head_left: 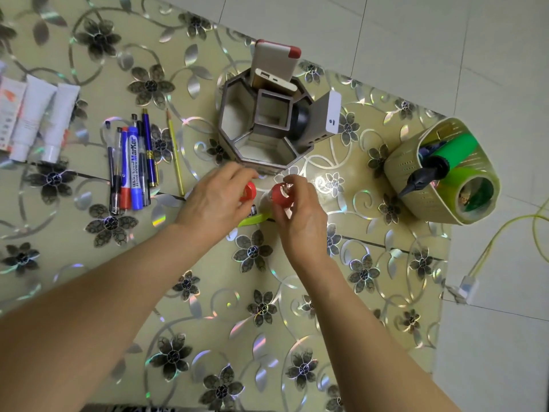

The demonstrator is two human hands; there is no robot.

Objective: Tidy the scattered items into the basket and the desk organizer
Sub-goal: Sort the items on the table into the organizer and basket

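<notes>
Item: two small red-capped objects, held just in front of the desk organizer (264,129). Left hand (217,200): grip curled round a red piece (249,191); what sort of thing it is cannot be told. Right hand (297,212): grip pinching a red-capped, clear-bodied piece (280,195), perhaps a small bottle. Below the two grips, on the counter (208,292), lies a yellow-green strip (252,220), partly hidden. Beyond the grips: the organizer, octagonal, with a power bank (274,66) upright in its far compartment and a dark round thing at its right; near and left compartments look empty. Left of the left grip, well apart: pens and markers (132,165) in a row, a pencil (175,153), then white tubes (47,120) farther out. Right of the right grip, well apart: the basket (439,171), holding a green pump (439,162) and a tape roll (472,191). Step in hand, by judgement: collecting the red pieces for stowing. Next move likely calls for lifting both clear and dropping them into an open compartment, or carrying them across to the basket.
</notes>
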